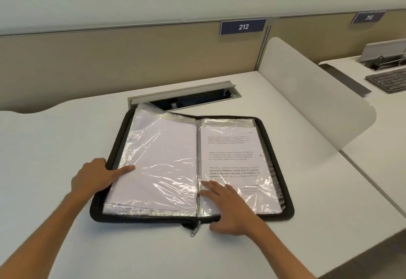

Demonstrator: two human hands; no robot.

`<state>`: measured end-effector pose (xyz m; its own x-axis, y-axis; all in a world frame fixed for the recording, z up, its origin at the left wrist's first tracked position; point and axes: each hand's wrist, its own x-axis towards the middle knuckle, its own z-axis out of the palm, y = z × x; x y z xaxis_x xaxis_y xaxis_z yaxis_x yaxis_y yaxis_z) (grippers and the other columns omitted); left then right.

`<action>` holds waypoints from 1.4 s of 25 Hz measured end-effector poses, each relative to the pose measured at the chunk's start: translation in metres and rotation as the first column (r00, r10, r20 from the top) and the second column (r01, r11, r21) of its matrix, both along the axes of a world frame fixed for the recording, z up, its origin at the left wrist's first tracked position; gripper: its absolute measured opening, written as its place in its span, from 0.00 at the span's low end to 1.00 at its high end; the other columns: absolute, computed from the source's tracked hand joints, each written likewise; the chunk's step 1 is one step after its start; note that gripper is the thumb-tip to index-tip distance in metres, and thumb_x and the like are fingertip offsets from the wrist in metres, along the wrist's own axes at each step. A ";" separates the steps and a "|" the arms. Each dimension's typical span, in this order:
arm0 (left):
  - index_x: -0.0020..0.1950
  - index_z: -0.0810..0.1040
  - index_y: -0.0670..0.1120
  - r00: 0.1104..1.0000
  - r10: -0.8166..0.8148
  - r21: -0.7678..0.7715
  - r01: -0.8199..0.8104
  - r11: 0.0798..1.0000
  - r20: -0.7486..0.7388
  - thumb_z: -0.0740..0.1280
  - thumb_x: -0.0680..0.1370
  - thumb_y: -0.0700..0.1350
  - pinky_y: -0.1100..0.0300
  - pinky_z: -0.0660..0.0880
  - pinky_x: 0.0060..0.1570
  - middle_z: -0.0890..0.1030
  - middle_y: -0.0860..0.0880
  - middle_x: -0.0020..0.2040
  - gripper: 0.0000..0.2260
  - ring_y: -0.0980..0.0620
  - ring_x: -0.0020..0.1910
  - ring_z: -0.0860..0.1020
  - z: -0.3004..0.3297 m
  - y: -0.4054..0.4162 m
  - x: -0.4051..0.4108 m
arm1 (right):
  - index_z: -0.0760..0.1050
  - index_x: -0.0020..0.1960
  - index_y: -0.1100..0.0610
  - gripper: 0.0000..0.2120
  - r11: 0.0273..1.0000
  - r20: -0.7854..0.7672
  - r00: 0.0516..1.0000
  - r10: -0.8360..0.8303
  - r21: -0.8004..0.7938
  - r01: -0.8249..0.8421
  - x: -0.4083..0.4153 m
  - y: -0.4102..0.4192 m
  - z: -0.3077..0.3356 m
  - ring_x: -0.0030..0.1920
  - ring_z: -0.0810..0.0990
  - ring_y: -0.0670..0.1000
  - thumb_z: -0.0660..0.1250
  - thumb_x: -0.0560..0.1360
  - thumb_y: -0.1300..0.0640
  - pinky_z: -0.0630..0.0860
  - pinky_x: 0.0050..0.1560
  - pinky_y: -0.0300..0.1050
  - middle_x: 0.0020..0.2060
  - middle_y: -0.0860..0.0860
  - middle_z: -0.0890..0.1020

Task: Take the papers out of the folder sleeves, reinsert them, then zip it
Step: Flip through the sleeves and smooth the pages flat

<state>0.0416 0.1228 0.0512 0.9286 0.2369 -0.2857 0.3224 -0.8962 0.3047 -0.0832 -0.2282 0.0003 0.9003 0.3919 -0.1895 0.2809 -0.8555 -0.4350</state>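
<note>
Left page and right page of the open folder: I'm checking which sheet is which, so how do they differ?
The left page shows blank white paper; the right page carries printed paragraphs. The left page's top corner lifts past the folder edge; the right page lies flat inside. The left hand grips the left page's edge; the right hand rests flat on the right page. Both sit in clear plastic sleeves.

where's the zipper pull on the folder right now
In the head view the zipper pull hangs off the open folder's near edge at its spine, just left of the right hand.
</note>
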 end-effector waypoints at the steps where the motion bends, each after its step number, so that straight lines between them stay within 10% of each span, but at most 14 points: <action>1: 0.42 0.73 0.44 1.000 0.025 -0.036 -0.025 0.999 0.003 0.66 0.57 0.78 0.53 0.74 0.39 0.79 0.46 0.38 0.37 0.48 0.38 0.77 -0.002 -0.002 -0.012 | 0.59 0.75 0.43 0.39 1.000 -0.012 1.000 -0.009 0.004 0.009 -0.002 -0.004 0.000 0.78 0.45 0.41 0.67 0.66 0.50 0.39 0.76 0.46 0.78 0.38 0.51; 6: 0.47 0.69 0.44 0.989 0.142 -0.144 -0.133 0.981 0.051 0.67 0.62 0.74 0.54 0.69 0.36 0.77 0.47 0.38 0.35 0.47 0.38 0.76 -0.016 -0.020 -0.075 | 0.64 0.74 0.46 0.33 0.927 -0.029 0.942 -0.334 0.172 0.334 -0.009 -0.026 -0.001 0.76 0.56 0.45 0.58 0.69 0.43 0.54 0.77 0.49 0.76 0.41 0.59; 10: 0.47 0.68 0.47 0.983 0.171 -0.105 -0.164 0.981 0.061 0.63 0.68 0.74 0.55 0.69 0.36 0.77 0.48 0.37 0.31 0.47 0.36 0.75 -0.022 -0.034 -0.110 | 0.59 0.77 0.55 0.36 0.752 0.198 0.730 -0.654 0.068 0.655 -0.007 -0.063 -0.016 0.78 0.53 0.54 0.48 0.78 0.33 0.52 0.76 0.55 0.78 0.53 0.56; 14: 0.43 0.68 0.46 0.992 0.125 0.072 -0.127 0.989 0.033 0.57 0.68 0.77 0.56 0.69 0.35 0.77 0.49 0.35 0.32 0.50 0.34 0.76 -0.031 -0.039 -0.126 | 0.50 0.80 0.55 0.45 0.728 0.188 0.727 -0.661 -0.077 0.682 -0.012 -0.088 -0.035 0.79 0.47 0.55 0.42 0.74 0.26 0.46 0.77 0.54 0.79 0.56 0.50; 19: 0.75 0.57 0.47 0.942 0.173 -0.070 -0.159 0.985 0.287 0.66 0.74 0.64 0.44 0.73 0.52 0.77 0.42 0.59 0.37 0.39 0.55 0.77 -0.039 -0.044 -0.120 | 0.55 0.79 0.56 0.43 0.713 0.298 0.697 -0.652 -0.074 0.698 -0.013 -0.089 -0.036 0.77 0.56 0.57 0.47 0.75 0.28 0.54 0.76 0.55 0.78 0.58 0.57; 23: 0.73 0.68 0.45 0.796 -0.161 0.070 0.148 0.986 0.584 0.62 0.73 0.67 0.42 0.68 0.63 0.71 0.41 0.68 0.35 0.40 0.67 0.70 -0.042 -0.083 -0.126 | 0.52 0.80 0.55 0.42 0.666 0.279 0.644 -0.712 -0.019 0.745 -0.002 -0.105 -0.028 0.78 0.54 0.55 0.53 0.75 0.30 0.51 0.76 0.56 0.79 0.55 0.55; 27: 0.74 0.69 0.50 0.755 -0.529 0.234 0.474 0.849 0.387 0.58 0.65 0.80 0.35 0.55 0.71 0.69 0.42 0.72 0.47 0.38 0.73 0.64 -0.063 -0.153 -0.159 | 0.52 0.79 0.55 0.44 0.667 0.256 0.655 -0.711 -0.049 0.743 -0.002 -0.116 -0.038 0.78 0.53 0.53 0.48 0.74 0.26 0.50 0.76 0.56 0.79 0.53 0.55; 35: 0.76 0.65 0.55 0.751 -0.570 0.227 0.523 0.822 0.334 0.58 0.68 0.78 0.39 0.55 0.72 0.62 0.47 0.77 0.43 0.42 0.76 0.58 -0.083 -0.151 -0.158 | 0.55 0.78 0.60 0.46 0.612 0.312 0.571 -0.760 0.044 0.790 -0.009 -0.106 -0.044 0.76 0.59 0.54 0.50 0.73 0.27 0.56 0.74 0.53 0.77 0.55 0.62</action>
